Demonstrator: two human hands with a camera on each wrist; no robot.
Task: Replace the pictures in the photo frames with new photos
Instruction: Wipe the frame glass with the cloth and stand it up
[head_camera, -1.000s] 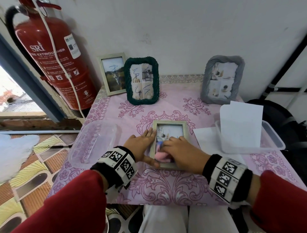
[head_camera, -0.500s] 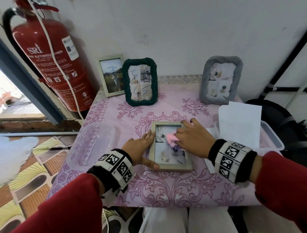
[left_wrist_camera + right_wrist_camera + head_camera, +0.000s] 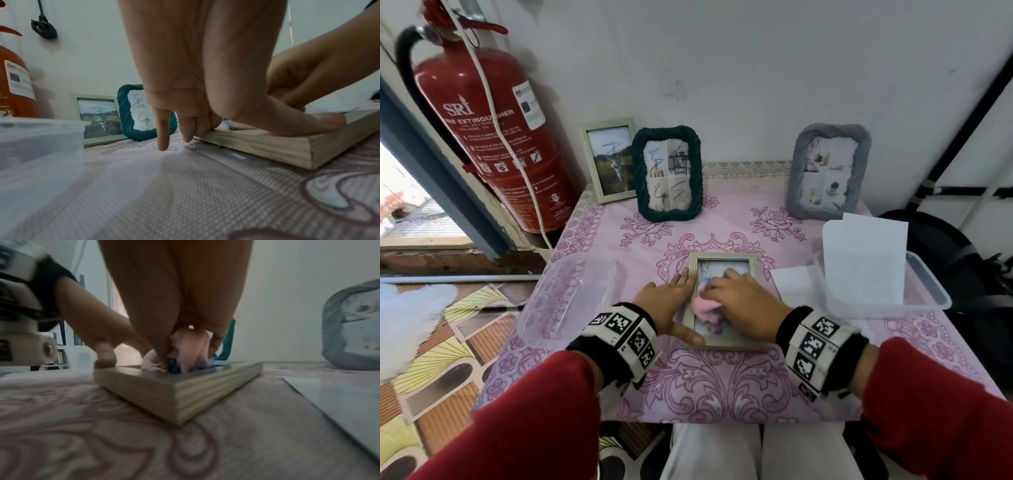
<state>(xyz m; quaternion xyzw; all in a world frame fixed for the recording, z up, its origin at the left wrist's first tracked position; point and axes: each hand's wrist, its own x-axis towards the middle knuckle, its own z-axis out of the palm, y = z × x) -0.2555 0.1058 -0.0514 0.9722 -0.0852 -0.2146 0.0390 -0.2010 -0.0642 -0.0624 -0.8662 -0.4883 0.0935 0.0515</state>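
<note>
A pale wooden photo frame [image 3: 723, 303] lies flat on a pink floral tablecloth [image 3: 709, 383] at the centre of the head view, glass up, while a person in red sleeves works on it with both hands. The right hand [image 3: 743, 301] has its fingers curled round a crumpled pink cloth [image 3: 704, 306] with a touch of blue in it, and presses the cloth on the glass in the lower left part of the frame; the right wrist view shows the cloth bunched under the fingers [image 3: 216, 340]. The left hand [image 3: 671, 301] lies at the frame's left edge with fingers straight, thumb on the near left corner; in the left wrist view two fingertips [image 3: 163, 142] touch the tablecloth just beside the wood and the others rest on the frame's rim.

Along the wall at the top of the picture stand three more frames: a light wooden frame [image 3: 610, 159] at left, a dark green rope-edged frame [image 3: 667, 173] just beside it, and a grey fabric frame [image 3: 828, 171] at upper right. A clear plastic container [image 3: 566, 298] sits at centre left. Another clear container [image 3: 924, 294] at right holds an upright white sheet [image 3: 866, 260], with a second white sheet [image 3: 792, 286] flat beside it. A red fire extinguisher [image 3: 493, 137] fills the upper left.
</note>
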